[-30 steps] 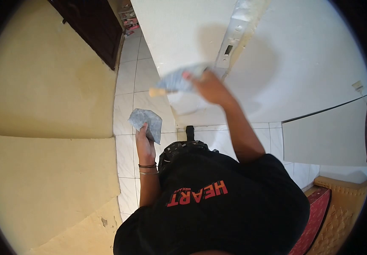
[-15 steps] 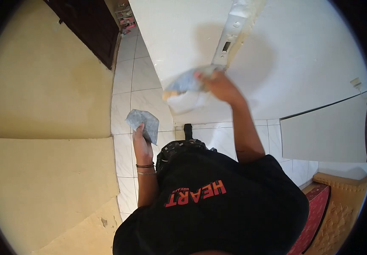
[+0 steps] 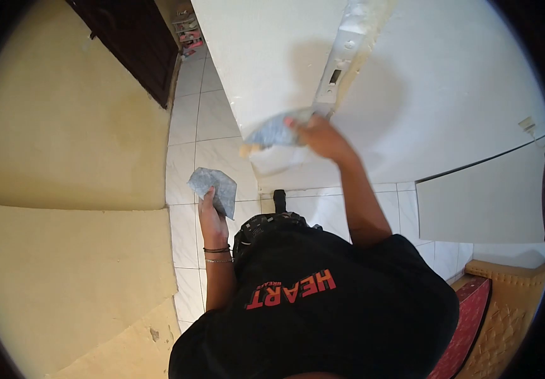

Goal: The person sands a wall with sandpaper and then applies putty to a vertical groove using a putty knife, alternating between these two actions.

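Note:
My left hand is closed on a grey, stiff-looking folded sheet, thumb on top, held over the floor tiles. Farther up and to the right, my right hand grips a blue-grey cloth-like piece, its fingers wrapped over one end. That piece is smeared by motion and overlaps the lower part of the white wall near its edge. A tan patch shows at its left tip. Just above my right hand runs a pale strip with a slot, flanked by a yellowish band.
A dark door stands at the upper left beside a yellow wall. White tiles cover the floor. On the right are a pale panel, a wall socket and red-and-tan furniture. A small rack is far back.
My right hand has shifted slightly down and left with the blue-grey piece. My left hand keeps the grey sheet almost still.

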Motion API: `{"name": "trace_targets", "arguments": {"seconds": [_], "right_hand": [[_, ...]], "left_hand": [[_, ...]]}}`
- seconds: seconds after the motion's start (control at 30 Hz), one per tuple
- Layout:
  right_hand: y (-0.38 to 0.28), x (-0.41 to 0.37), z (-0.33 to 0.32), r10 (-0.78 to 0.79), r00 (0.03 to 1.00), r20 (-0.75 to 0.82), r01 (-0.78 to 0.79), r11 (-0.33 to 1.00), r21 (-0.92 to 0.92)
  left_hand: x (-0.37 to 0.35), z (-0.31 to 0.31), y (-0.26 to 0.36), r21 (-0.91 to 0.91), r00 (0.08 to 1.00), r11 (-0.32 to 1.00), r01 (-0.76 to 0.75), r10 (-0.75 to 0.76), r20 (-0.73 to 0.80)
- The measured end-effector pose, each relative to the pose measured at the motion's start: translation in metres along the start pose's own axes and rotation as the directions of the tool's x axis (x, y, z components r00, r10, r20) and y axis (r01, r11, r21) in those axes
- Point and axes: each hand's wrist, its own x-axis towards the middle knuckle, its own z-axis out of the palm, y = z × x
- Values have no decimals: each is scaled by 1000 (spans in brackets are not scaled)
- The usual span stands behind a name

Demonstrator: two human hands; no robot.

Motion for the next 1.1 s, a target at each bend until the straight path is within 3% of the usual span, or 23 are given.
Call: {"name": "trace_targets", "arguments": {"seconds": [0.03,0.1,0.2,0.23,0.27,0.3,0.33,0.37,0.43,0.5,0.57,0.63,0.67,0.7,0.73,0.77,0.83,0.87,0.9,0.97,1.0,1.1], "right_hand": [[21,5,20,-12,998,66,17,996,-88],[77,16,66,-33,999,-5,31,973,-231],[52,7,51,34,999,38,-21,955,-296],[40,9,32,70,989,127,-41,975,-218],[19,-2,16,-112,994,-4,111,992,-65],[-21,-20,-9,-8,1000,3,7,996,86],[-19,-17,-20,-155,985,-81,167,970,176],[-26,-19,-26,-186,977,-104,208,935,288],[-36,-26,-22,-175,978,-114,197,955,224],[32,6,16,-29,994,104,32,999,-25],[72,11,60,-1,999,52,20,931,-364],[117,10,104,168,986,11,-148,897,-417],[105,4,106,156,988,20,-133,899,-418],[84,-14,101,267,961,78,-252,955,-156],[73,-28,101,362,918,164,-381,918,109],[72,-34,106,369,915,164,-389,915,110],[70,-39,117,150,938,314,-280,860,426],[76,-39,130,152,938,311,-280,861,425],[80,-37,138,-94,936,339,-57,910,411],[84,-41,146,-332,869,368,172,898,404],[81,-45,143,-392,845,364,274,901,335],[74,-45,121,-388,824,412,235,897,374]], "left_hand": [[0,1,0,-4,1000,1000,-3,3,2],[-1,2,1,6,1000,1000,12,-11,-24],[-1,0,1,14,1000,1000,-1,0,24],[1,-3,0,16,1000,1000,-1,1,21],[3,-6,-3,30,999,1000,2,-3,35],[4,-10,-5,45,999,999,7,-10,49],[3,-10,-6,51,999,999,15,-18,44],[3,-10,-5,50,998,998,31,-34,57],[1,-4,-1,52,996,998,40,-44,76],[-4,4,4,70,993,997,9,-17,117],[-1,2,3,48,989,998,28,-35,144],[-5,4,2,25,985,998,49,-52,167],[-6,9,5,43,966,994,104,-111,234],[-10,11,5,70,936,983,169,-182,300],[-12,11,4,74,937,982,175,-189,293],[-12,10,2,113,910,965,236,-260,322],[-13,9,-1,152,875,943,296,-331,354],[-14,8,-3,111,875,943,314,-333,352],[-15,12,-3,71,876,941,332,-335,346],[-11,7,-6,59,892,951,305,-307,333],[-9,5,-8,49,905,959,279,-279,320],[-10,3,-5,17,930,963,268,-264,256]]}}
